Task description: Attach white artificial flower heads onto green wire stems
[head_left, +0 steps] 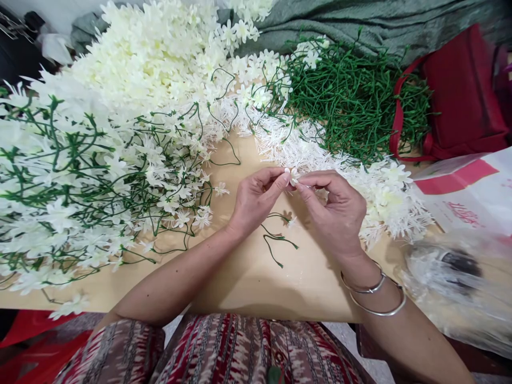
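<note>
flower (294, 176) sits above the middle of the bench, between our left hand (256, 200) and our right hand (338, 213); the fingers of both pinch it, left on one side and right on the other, the tips almost meeting.

at our right a clear bag (424, 272) lies crumpled with something dark (462, 262) in it, too blurred to name. beyond it is a white bag (480, 192) with a pink band and pink print, and farther back a red bag (460, 96) with its strap lying by the stems; what these two hold we cannot tell.

the flower is small and white, its petals splayed, partly hidden by our fingertips.

the bench (244, 290) is pale and smooth. a few loose green stems (273, 234) lie on it below our hands. stemmed white flowers (60, 213) heap up at our left, with a pile of creamy petals (136, 58) behind them. spiky white pieces (288, 136) run across the middle, and a green stem pile (352, 98) stands behind these. grey-green cloth (340, 24) bunches along the back. our right wrist wears two silver bangles (386, 314).
</note>
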The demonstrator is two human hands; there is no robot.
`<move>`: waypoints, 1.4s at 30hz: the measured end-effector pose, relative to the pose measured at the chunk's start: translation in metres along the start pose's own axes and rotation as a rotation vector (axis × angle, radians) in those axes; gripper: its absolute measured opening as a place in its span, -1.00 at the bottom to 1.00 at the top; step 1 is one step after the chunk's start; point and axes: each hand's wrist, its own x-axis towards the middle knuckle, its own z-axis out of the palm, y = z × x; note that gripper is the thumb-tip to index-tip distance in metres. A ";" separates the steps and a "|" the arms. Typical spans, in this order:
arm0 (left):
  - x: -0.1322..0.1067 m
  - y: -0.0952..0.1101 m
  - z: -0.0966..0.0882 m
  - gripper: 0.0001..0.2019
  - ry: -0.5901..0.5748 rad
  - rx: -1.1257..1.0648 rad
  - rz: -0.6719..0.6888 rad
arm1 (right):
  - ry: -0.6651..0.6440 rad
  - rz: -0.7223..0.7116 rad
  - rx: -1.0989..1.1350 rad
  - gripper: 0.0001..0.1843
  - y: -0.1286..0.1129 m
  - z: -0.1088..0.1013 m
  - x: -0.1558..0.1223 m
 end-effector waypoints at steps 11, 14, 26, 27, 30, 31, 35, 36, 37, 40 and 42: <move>-0.006 -0.002 -0.001 -0.61 -0.112 0.132 0.082 | 0.038 -0.140 -0.177 -0.87 0.001 -0.001 0.005; -0.007 0.001 -0.002 -0.67 -0.131 0.225 0.163 | 0.046 -0.137 -0.183 -0.88 0.003 -0.001 0.005; -0.009 0.007 -0.002 -0.77 -0.209 0.332 0.391 | -0.019 0.026 0.121 -0.89 0.011 -0.008 0.007; -0.009 0.008 -0.002 -0.75 -0.209 0.305 0.361 | 0.005 0.016 0.131 -0.89 0.011 -0.009 0.008; -0.009 0.012 -0.003 -0.76 -0.157 0.301 0.379 | 0.073 0.060 0.158 -0.89 0.013 -0.010 0.011; -0.008 0.014 -0.003 -0.79 -0.137 0.340 0.414 | 0.096 0.082 0.154 -0.89 0.014 -0.011 0.011; -0.002 0.032 -0.006 -0.85 -0.193 0.507 0.509 | 0.150 0.097 0.092 -0.85 0.018 -0.016 0.013; -0.001 0.038 -0.007 -0.83 -0.242 0.525 0.502 | 0.149 0.086 0.083 -0.85 0.019 -0.017 0.014; 0.000 0.045 -0.009 -0.82 -0.305 0.545 0.483 | 0.149 0.075 0.078 -0.85 0.019 -0.018 0.014; -0.002 0.064 -0.013 -0.84 -0.564 0.690 0.367 | 0.156 0.052 0.065 -0.87 0.019 -0.020 0.015; -0.007 0.072 -0.018 -0.88 -0.725 0.822 0.282 | 0.164 0.040 0.049 -0.87 0.020 -0.021 0.016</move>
